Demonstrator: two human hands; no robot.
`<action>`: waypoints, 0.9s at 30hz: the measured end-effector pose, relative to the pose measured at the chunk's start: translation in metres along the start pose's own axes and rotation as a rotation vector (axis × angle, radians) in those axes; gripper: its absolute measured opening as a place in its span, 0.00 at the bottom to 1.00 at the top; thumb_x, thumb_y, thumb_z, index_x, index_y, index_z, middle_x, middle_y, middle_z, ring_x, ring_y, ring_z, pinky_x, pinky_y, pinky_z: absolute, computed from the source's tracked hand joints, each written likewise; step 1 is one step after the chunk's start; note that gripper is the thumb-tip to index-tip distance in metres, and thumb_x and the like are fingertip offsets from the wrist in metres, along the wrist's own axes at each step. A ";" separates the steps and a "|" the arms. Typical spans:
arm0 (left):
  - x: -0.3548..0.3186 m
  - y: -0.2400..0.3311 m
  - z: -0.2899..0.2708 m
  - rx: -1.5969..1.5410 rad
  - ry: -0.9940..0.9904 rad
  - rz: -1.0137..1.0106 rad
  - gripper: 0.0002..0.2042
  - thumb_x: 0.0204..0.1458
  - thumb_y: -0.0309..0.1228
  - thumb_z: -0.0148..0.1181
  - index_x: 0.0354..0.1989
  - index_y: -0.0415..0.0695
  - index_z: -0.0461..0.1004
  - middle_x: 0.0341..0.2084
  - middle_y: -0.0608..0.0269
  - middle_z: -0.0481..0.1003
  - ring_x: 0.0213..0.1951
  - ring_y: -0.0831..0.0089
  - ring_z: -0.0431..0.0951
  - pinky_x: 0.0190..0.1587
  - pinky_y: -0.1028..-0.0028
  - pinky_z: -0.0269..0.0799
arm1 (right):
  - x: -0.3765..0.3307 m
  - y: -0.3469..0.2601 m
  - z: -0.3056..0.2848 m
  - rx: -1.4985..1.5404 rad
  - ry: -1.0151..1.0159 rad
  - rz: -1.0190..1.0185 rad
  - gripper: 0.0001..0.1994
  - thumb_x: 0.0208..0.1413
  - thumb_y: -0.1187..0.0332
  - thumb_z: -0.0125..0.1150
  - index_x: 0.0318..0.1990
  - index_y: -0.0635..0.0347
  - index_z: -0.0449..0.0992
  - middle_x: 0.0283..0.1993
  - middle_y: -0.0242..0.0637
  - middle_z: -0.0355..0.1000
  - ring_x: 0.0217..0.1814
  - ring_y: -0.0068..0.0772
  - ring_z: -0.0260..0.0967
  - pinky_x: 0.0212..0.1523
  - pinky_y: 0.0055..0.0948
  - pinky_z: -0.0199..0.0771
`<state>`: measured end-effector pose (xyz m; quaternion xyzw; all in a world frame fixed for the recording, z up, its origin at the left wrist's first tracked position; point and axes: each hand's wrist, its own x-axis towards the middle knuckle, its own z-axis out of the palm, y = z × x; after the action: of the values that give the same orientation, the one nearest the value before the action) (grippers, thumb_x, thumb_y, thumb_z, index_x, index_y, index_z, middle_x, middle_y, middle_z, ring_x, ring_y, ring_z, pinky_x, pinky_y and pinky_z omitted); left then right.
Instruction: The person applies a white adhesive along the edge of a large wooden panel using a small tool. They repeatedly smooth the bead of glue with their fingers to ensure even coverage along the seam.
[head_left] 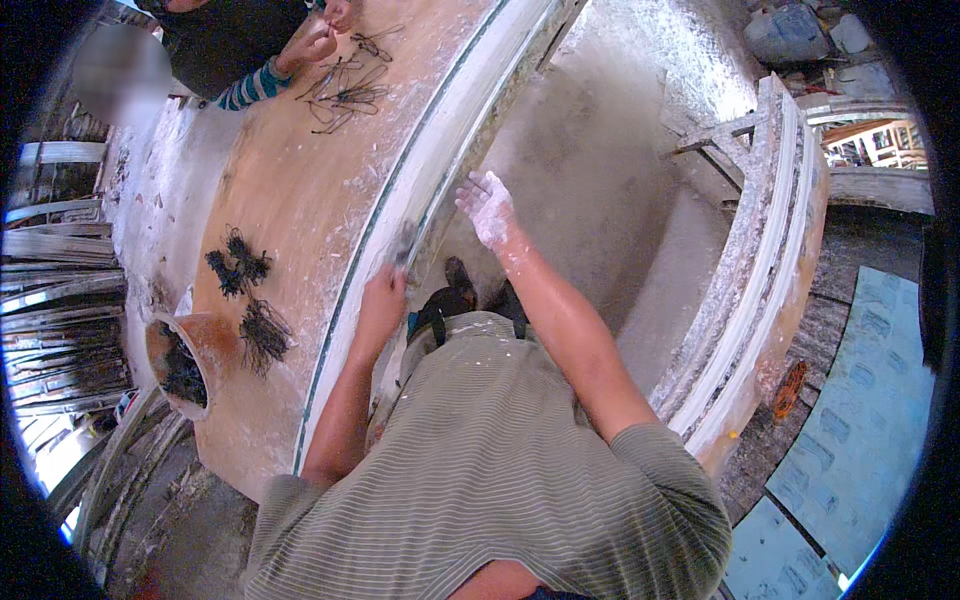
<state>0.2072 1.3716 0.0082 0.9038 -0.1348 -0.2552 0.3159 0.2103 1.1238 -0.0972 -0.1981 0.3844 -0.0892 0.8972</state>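
My left hand [383, 300] is closed around a small tool [405, 243] whose grey end is smeared by motion; it looks like a scraper, but I cannot be sure. The tool is over a long white strip [385, 215] with dark green edge lines, which runs along the near side of the table. Coated in white powder, my right hand [487, 208] is held over the floor just right of that strip. Its fingers are stretched out, and nothing shows in it.
Bundles of dark wire [240, 265] lie on the brown tabletop [300, 180] beside a tipped bucket [185, 365]. Across the table, a co-worker's hands [312, 40] are near loose wires [345, 90]. A second white-edged bench [765, 230] stands to the right, with light-blue panels [850, 420] beyond.
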 end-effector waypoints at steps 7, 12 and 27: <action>0.229 0.133 0.059 0.068 -0.036 0.134 0.19 0.58 0.39 0.48 0.44 0.33 0.74 0.39 0.32 0.75 0.46 0.38 0.74 0.49 0.50 0.70 | 0.052 -0.027 0.017 0.028 0.080 -0.121 0.21 0.64 0.49 0.44 0.47 0.59 0.69 0.41 0.39 0.71 0.43 0.40 0.70 0.50 0.42 0.72; 0.238 0.166 0.066 0.012 -0.021 0.141 0.18 0.58 0.39 0.49 0.42 0.33 0.74 0.41 0.33 0.75 0.46 0.38 0.74 0.50 0.51 0.69 | 0.090 -0.071 0.004 0.126 0.087 -0.105 0.18 0.64 0.52 0.44 0.44 0.60 0.69 0.41 0.42 0.71 0.42 0.42 0.70 0.49 0.42 0.72; 0.509 0.375 0.134 0.029 -0.037 0.161 0.20 0.55 0.38 0.48 0.39 0.29 0.75 0.37 0.28 0.74 0.44 0.41 0.77 0.50 0.52 0.70 | 0.219 -0.259 -0.018 0.211 -0.061 -0.135 0.14 0.63 0.56 0.50 0.41 0.56 0.73 0.39 0.36 0.74 0.45 0.37 0.72 0.51 0.40 0.72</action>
<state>0.5273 0.8113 -0.0330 0.8897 -0.2167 -0.2436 0.3196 0.3458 0.8155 -0.1413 -0.1308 0.3311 -0.1832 0.9164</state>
